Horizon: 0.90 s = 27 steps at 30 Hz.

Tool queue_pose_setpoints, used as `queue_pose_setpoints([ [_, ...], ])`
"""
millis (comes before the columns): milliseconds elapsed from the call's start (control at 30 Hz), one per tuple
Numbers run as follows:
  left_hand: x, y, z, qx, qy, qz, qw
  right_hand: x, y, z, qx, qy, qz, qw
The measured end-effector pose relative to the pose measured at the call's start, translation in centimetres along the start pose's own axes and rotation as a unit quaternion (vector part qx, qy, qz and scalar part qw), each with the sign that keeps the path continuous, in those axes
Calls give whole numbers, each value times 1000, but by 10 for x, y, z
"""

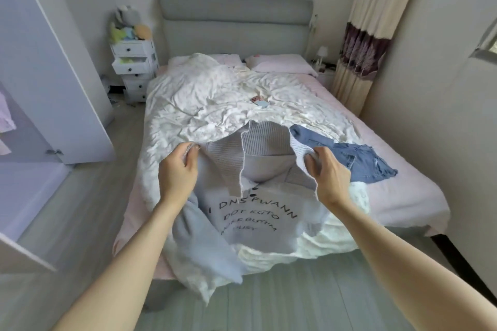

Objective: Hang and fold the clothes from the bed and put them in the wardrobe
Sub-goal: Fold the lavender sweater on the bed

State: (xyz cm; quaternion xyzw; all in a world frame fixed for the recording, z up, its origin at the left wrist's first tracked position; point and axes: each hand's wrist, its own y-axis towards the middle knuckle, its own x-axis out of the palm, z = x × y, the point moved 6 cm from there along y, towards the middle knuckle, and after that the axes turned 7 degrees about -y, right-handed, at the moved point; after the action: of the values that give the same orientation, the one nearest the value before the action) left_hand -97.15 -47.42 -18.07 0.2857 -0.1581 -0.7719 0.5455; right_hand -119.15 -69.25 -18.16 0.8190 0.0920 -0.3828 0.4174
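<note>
A pale grey-blue knitted sweater [258, 212] with black lettering hangs over the foot of the bed [398, 196]. My left hand [178, 169] grips its ribbed edge at the left, and my right hand [326, 172] grips the ribbed edge at the right, holding the top part up and spread. One sleeve droops past the bed's edge at lower left. Blue jeans [360, 158] lie crumpled on the bed just right of my right hand. The wardrobe [32, 105] stands open at the left, with a pale garment hanging inside.
A rumpled white duvet [215, 99] covers most of the bed, with a phone [259, 101] lying on it. A white drawer unit [134, 67] topped with soft toys stands left of the headboard. The wardrobe door [67, 83] juts toward the bed. A curtain hangs at the right.
</note>
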Motion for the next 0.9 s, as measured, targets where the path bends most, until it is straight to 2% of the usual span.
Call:
queue_pose_setpoints([
  [233,-19,15,7,31,13,-21,999,-20,24,-15,-37,29,62,997],
  [467,-1,43,-55,-23,68,-75,995,49,50,-18,-69,11,30,997],
  [667,52,117,-158,-82,105,-106,985,169,114,-5,-50,-10,-30,998],
  [900,148,221,-328,-184,174,-161,954,388,202,25,20,-86,-211,974],
])
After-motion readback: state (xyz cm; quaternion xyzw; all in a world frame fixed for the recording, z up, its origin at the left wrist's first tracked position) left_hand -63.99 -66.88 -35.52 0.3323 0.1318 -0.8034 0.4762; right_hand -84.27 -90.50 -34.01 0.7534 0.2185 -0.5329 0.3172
